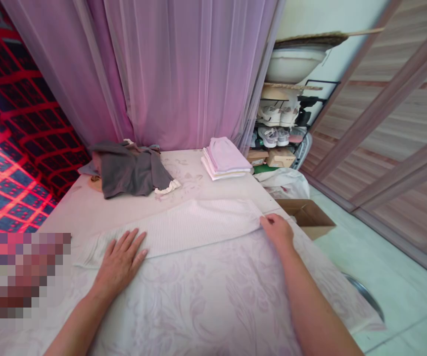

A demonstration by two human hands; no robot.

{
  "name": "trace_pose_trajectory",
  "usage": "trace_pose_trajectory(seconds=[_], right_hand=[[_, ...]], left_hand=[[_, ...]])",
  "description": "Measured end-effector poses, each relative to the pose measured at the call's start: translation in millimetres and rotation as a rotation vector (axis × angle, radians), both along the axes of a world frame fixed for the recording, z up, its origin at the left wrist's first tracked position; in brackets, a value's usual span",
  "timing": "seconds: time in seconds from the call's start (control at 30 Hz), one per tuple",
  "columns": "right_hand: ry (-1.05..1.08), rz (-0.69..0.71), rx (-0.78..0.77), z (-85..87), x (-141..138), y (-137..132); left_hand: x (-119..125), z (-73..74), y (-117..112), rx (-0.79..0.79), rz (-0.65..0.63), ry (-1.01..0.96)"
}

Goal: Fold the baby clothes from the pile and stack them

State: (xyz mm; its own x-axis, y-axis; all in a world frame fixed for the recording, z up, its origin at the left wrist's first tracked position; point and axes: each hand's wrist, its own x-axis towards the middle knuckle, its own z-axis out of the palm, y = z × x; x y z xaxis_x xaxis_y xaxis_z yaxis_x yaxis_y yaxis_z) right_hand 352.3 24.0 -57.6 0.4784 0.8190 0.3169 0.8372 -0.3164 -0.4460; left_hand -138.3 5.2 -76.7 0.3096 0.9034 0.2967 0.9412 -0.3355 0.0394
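A white ribbed cloth (183, 225), folded into a long strip, lies across a bed with a pale floral sheet (198, 301). My left hand (122, 259) rests flat on the cloth's left end, fingers stretched out. My right hand (278, 231) is at the cloth's right end, its fingers closed in a pinch on the cloth's edge.
A grey crumpled garment (131, 168) lies at the far left of the bed, a stack of folded white cloths (225, 158) at the far right. A purple curtain (183, 69) hangs behind. An open cardboard box (308, 215) stands on the floor to the right, with a shoe rack (278, 128) beyond.
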Motion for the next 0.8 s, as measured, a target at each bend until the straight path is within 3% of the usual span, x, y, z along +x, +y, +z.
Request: trace_pose_trajectory(seconds=[0.2, 0.37, 0.43, 0.53, 0.67, 0.8], right_hand=[[-0.122, -0.02, 0.014, -8.1, -8, -4], [-0.273, 0.234, 0.169, 5.4, -30, -5], [-0.348, 0.41, 0.096, 7.9, -43, -3], [-0.412, 0.568, -0.169, 5.4, -61, 4], [-0.412, 0.503, -0.399, 7.4, -74, 13], [-0.389, 0.504, -0.441, 29.0, -80, 25]], left_hand=[[1, 1.3, 0, -0.016, 0.016, 0.022], [8, 7.7, 1, -0.037, 0.061, 0.035], [15, 13.2, 1, -0.061, 0.088, 0.039], [29, 20.5, 1, -0.071, 0.082, 0.037], [54, 21.0, -2, -0.089, -0.048, 0.042], [71, 14.6, -4, -0.092, -0.157, 0.051]])
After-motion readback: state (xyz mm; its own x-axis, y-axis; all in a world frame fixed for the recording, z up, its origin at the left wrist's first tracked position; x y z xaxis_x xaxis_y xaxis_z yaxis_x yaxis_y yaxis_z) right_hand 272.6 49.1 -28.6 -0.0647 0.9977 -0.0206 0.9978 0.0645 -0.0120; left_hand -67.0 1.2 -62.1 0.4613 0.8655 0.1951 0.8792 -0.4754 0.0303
